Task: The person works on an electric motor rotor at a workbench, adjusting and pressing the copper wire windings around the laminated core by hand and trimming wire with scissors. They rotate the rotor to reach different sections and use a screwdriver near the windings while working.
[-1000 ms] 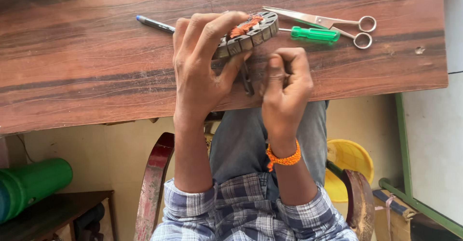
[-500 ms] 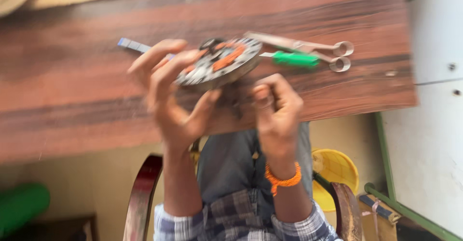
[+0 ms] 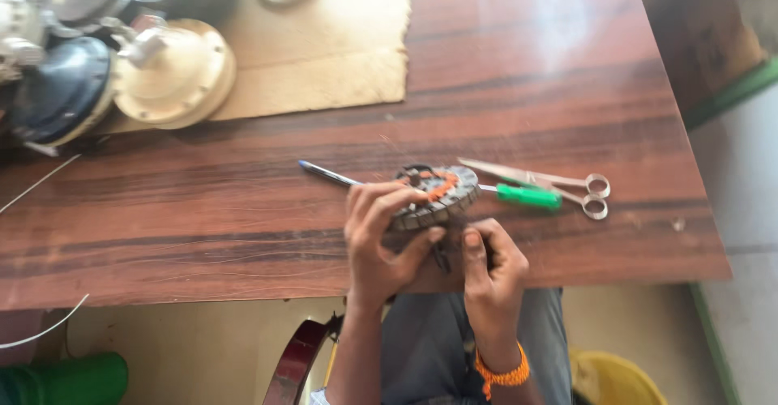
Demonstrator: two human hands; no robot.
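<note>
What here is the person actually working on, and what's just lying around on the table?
In use:
- round wound metal core, gripped by the left hand
- right hand, pressed to the core's lower edge

Lying about:
- scissors
- green-handled screwdriver
- pen
- cardboard sheet
- round motor housings, far left

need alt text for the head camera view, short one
Seen from above, a person's left hand holds a round motor stator at the edge of a wooden table while the right hand works beneath it. Scissors and a green-handled screwdriver lie alongside.
</note>
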